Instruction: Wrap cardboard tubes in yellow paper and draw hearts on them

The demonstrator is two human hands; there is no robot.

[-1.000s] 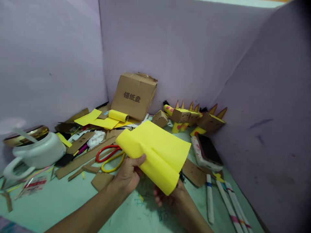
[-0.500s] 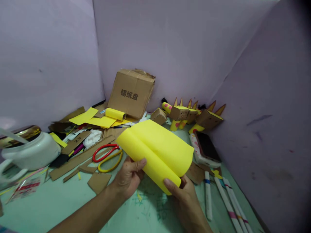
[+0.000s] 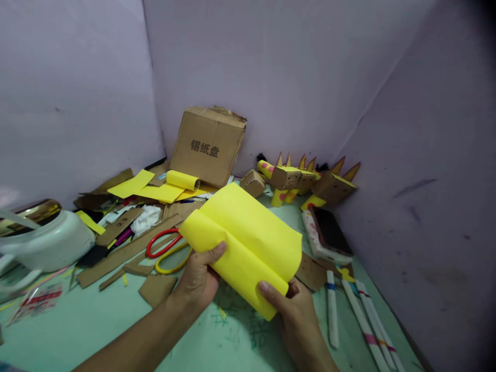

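A sheet of yellow paper point(image 3: 256, 222), its near edge curled over into a loose roll, is held above the table between both hands. My left hand point(image 3: 199, 271) grips the curled part on the left, thumb on top and fingers hidden beneath. At the lower right end, my right hand point(image 3: 292, 307) pinches the roll the same way, thumb pressing on it. Just left of the paper lie scissors point(image 3: 165, 250) with one red and one yellow handle loop, their blades hidden.
Cardboard scraps point(image 3: 127, 248) and yellow sheets point(image 3: 132, 185) cover the back left, near a white teapot point(image 3: 50, 240). Behind stands a cardboard box point(image 3: 209, 147). Yellow-and-cardboard animal figures point(image 3: 287, 178) line the back right. A phone point(image 3: 331, 227) and several white markers point(image 3: 364, 330) lie on the right.
The left end of the yellow paper has shifted slightly left, with my left hand moving along. The curled edge looks a bit wider and flatter. Both hands keep their hold.
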